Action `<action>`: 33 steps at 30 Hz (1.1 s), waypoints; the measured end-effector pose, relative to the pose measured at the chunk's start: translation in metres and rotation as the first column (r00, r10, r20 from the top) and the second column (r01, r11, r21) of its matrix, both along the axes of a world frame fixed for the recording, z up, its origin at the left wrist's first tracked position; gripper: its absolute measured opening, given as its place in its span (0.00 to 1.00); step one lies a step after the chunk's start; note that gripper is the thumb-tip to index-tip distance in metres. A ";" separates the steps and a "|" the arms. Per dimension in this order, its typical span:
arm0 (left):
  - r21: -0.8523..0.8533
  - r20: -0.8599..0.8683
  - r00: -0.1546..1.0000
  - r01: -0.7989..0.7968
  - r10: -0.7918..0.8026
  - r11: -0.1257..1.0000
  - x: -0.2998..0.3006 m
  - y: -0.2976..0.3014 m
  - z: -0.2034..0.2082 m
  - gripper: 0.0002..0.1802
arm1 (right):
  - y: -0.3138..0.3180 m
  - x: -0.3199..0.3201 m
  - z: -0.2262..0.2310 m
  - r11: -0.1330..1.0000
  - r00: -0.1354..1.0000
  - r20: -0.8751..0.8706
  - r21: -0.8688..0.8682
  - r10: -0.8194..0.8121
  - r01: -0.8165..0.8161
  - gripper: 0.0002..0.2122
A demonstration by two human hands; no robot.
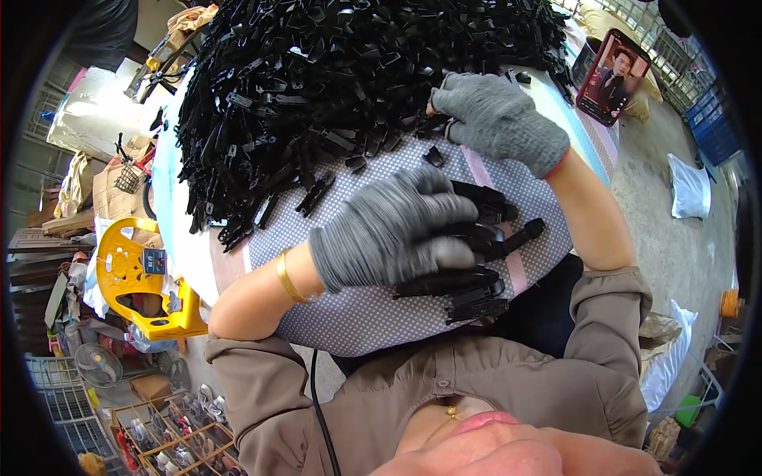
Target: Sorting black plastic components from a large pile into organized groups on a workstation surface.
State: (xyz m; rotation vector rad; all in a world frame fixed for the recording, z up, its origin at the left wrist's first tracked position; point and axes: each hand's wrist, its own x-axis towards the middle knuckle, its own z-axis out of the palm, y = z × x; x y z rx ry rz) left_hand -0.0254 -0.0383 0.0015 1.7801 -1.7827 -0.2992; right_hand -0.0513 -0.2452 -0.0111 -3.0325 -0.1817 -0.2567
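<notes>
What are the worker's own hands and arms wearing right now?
Both the left hand and the right hand wear grey knitted gloves; the right glove shows a red cuff edge. A gold bangle circles the left wrist. Khaki shirt sleeves are rolled up, forearms bare.

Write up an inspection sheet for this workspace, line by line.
Surface: round table under a dotted cloth.
Job's things: big pile of black clips; a row of clips under the left hand.
Clutter: phone propped at the table's far edge.
Hands: left hand, gloved, holds the row; right hand, gloved, reaches into the pile.
Cables: black cord down the shirt.
Surroundings: yellow chair, fan, sacks.
</notes>
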 end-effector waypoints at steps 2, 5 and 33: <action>0.016 -0.122 0.988 -0.094 0.096 0.995 0.017 0.001 0.003 0.20 | 0.002 0.002 -0.004 0.997 0.999 0.037 -0.078 -0.005 0.008 0.11; 0.012 -0.729 0.623 -0.404 0.285 0.915 0.040 0.001 -0.010 0.20 | -0.003 0.005 -0.012 0.986 0.962 0.236 -0.127 0.135 -0.107 0.11; 0.284 -0.614 0.630 -0.385 0.475 0.878 0.038 0.007 -0.003 0.20 | 0.020 -0.004 0.000 0.751 0.979 0.075 0.631 0.189 -0.193 0.14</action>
